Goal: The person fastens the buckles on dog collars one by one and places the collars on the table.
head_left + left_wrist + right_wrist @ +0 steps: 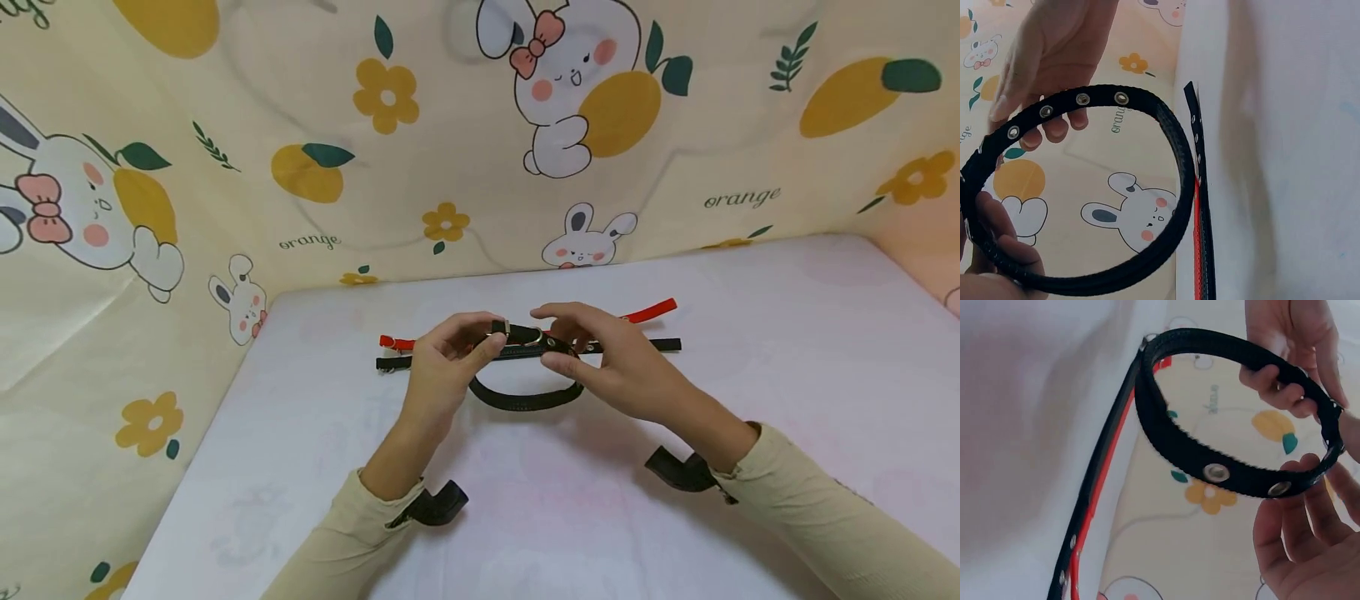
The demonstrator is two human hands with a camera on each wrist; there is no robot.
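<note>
A black collar (pixel 525 398) with metal eyelets is fastened into a loop and held just above the white table (pixel 750 350). My left hand (pixel 483 340) pinches it at the buckle (pixel 519 334); my right hand (pixel 561 340) pinches the eyelet end beside it. In the left wrist view the collar loop (pixel 1172 144) fills the frame, with the left hand (pixel 997 247) low at the left and the right hand (pixel 1047 75) above. The right wrist view has the same collar (pixel 1179 444), the right hand (pixel 1300 544) below and the left hand (pixel 1285 369) above.
Behind the hands a straight black strap (pixel 645 344) and a red strap (pixel 651 311) lie flat on the table, side by side. A cloth backdrop printed with rabbits and oranges (pixel 450 150) walls in the back and left. Black wrist mounts (pixel 442 504) sit on both forearms.
</note>
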